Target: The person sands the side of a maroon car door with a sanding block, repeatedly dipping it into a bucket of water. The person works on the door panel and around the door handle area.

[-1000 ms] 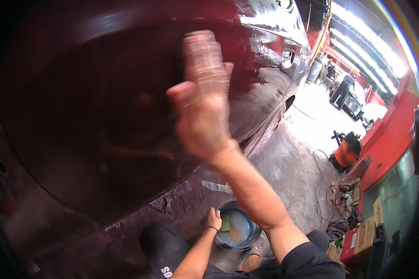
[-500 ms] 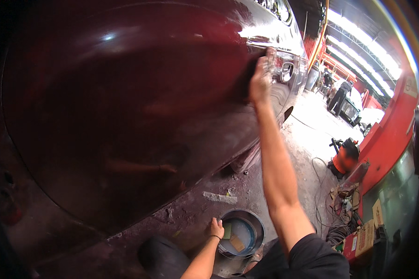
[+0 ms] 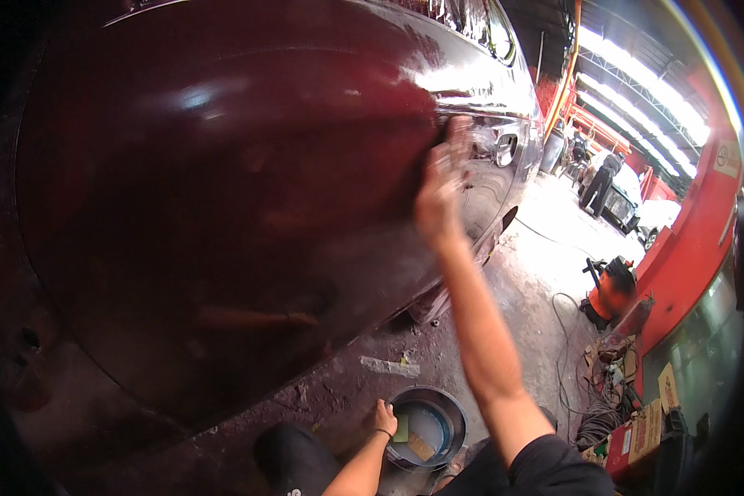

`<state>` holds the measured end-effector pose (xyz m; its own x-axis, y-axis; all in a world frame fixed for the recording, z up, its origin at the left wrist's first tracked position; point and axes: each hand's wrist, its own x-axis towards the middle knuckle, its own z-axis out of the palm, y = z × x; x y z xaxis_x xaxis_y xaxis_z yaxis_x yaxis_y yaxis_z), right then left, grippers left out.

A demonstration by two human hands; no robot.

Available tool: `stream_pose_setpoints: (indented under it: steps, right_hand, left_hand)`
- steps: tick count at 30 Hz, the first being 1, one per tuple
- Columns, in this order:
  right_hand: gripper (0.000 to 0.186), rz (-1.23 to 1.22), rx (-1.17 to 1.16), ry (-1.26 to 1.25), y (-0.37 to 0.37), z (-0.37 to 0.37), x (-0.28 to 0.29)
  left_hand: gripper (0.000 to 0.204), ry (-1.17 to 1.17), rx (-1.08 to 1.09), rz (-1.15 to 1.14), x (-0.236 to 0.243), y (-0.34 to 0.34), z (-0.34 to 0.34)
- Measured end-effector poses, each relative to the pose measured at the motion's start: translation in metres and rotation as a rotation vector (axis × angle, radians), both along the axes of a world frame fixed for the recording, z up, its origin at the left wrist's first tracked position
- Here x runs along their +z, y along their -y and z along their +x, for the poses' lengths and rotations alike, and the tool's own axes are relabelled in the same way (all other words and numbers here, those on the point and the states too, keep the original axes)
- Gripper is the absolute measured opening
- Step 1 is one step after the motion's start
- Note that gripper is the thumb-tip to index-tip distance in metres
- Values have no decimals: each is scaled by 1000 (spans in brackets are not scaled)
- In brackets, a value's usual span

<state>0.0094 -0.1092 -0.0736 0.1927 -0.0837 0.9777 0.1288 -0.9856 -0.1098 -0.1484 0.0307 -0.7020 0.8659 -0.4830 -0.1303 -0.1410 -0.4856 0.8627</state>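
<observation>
From here, the tub (image 3: pixel 457 416) could be tipped if its left edge is pressed too hard by the left grip (image 3: pixel 383 416), and then the cloudy water that seems to be inside could be spilled and the floor (image 3: pixel 536 322) beside the tub made slippery. The green block (image 3: pixel 402 428) and the tan block (image 3: pixel 422 448) in the tub could be tossed out too. The dark red car side (image 3: pixel 223 207), found above the tub and mostly to its left, could be scratched if a bit of grit is caught under the right grip (image 3: pixel 443 194). Fingertips could also be bumped on the shiny handle (image 3: pixel 506 150), high above the tub and to its right, if the grip is slid too far that way. The right arm (image 3: pixel 484 331) is stretched up past the tub's right side and bent only a little, with its fingers pointed up along the car side. The right grip is held flat and wide; whether a thin thing is pressed under the palm cannot be told, since the fingers are blurred. The left arm (image 3: pixel 362 467) is reached to the tub's left edge; whether anything is pinched there cannot be told.
</observation>
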Motion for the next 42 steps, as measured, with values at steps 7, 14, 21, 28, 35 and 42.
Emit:
stream_pose_setpoints:
  steps: [7, 14, 21, 28, 35, 42]
  right_hand:
    - [68, 69, -96, -169, 89, -77, -36]
    - [68, 159, 17, -121, 23, -48, -26]
    - [79, 329, -3, -170, 96, -79, -33]
    - [76, 258, 104, -97, -36, -40, -44]
    - [68, 178, 24, -49, 91, -46, -24]
    - [66, 137, 48, -39, -4, -27, -84]
  left_hand:
    - [41, -117, -124, -55, 40, 15, -96]
    - [43, -186, -19, 21, 61, -24, -72]
    - [41, -222, -73, 42, 84, -18, -87]
    - [36, -225, 17, 75, 79, -30, -50]
    - [42, -274, -24, 37, 99, -27, -66]
    - [46, -235, 13, 162, 90, -38, -42]
